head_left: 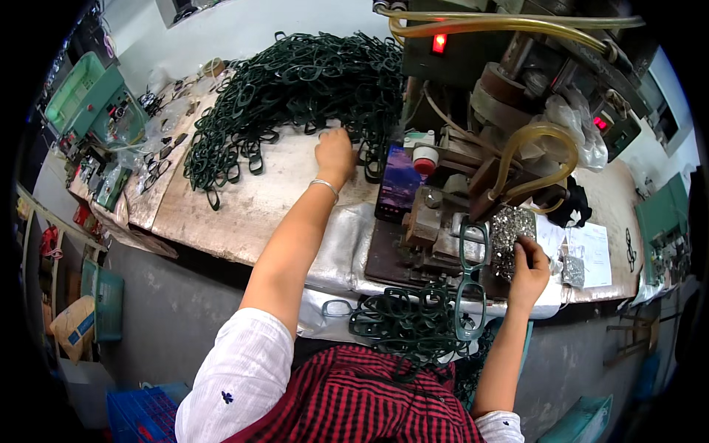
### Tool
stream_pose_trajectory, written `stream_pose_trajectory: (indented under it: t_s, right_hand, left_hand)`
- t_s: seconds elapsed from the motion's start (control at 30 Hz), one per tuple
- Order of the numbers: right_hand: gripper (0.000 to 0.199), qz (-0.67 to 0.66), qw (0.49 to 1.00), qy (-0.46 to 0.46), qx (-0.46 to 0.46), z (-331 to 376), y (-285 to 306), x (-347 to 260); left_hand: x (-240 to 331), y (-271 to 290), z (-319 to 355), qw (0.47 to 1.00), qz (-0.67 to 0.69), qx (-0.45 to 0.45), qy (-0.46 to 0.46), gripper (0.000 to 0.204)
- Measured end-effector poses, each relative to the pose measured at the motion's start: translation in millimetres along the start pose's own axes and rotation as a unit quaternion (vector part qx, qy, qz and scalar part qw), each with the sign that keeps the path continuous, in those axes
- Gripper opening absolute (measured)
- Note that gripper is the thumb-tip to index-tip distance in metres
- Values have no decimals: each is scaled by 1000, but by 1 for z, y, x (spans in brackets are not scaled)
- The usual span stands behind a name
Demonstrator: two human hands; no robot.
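My left hand [336, 153] reaches to the near edge of a big heap of dark green eyeglass frames [295, 88]. Its fingers are curled closed and turned away, so what they hold, if anything, is hidden. At the right, my right hand [530, 269] is over a tray of small shiny metal parts [509, 227], thumb and fingertips pinched together; anything between them is too small to make out. Left of that hand, a translucent teal eyeglass frame [470, 306] stands on end against the front of the bench press [436, 229], touched by neither hand.
More dark green frames [399, 321] are piled before me at the bench edge. The press carries a red button [423, 164] and looped yellow hoses [533, 133]. A phone [399, 181] leans beside it. Paper sheets [591, 255] lie right of the tray; another green machine [96, 111] stands far left.
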State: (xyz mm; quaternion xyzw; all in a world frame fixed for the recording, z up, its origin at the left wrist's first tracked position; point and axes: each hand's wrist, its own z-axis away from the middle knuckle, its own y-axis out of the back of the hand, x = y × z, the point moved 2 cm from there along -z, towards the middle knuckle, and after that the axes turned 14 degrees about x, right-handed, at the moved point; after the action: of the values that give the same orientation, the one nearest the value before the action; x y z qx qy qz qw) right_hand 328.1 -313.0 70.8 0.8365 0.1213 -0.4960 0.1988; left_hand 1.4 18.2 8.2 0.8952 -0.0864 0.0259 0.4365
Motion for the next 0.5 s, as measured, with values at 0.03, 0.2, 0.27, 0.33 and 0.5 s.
stream_pose_trajectory:
  t_s: [0.03, 0.2, 0.27, 0.33, 0.5]
  right_hand:
    - [13, 28, 999, 12, 10, 2, 0, -1]
    - [12, 10, 1000, -20, 4, 16, 39, -3]
    - [12, -11, 998, -15, -54, 16, 35, -39]
    - [19, -51, 994, -16, -98, 11, 21, -75]
    - [46, -230, 962, -49, -141, 5, -38, -111]
  left_hand:
    - [-1, 6, 1, 1000, 8, -11, 10, 44]
    - [-14, 54, 29, 988, 6, -151, 2, 37]
    - [-28, 80, 40, 974, -48, -221, -11, 28]
    - [-46, 93, 47, 969, -58, -238, -29, 21]
    - [-110, 79, 79, 989, 142, -32, 30, 24]
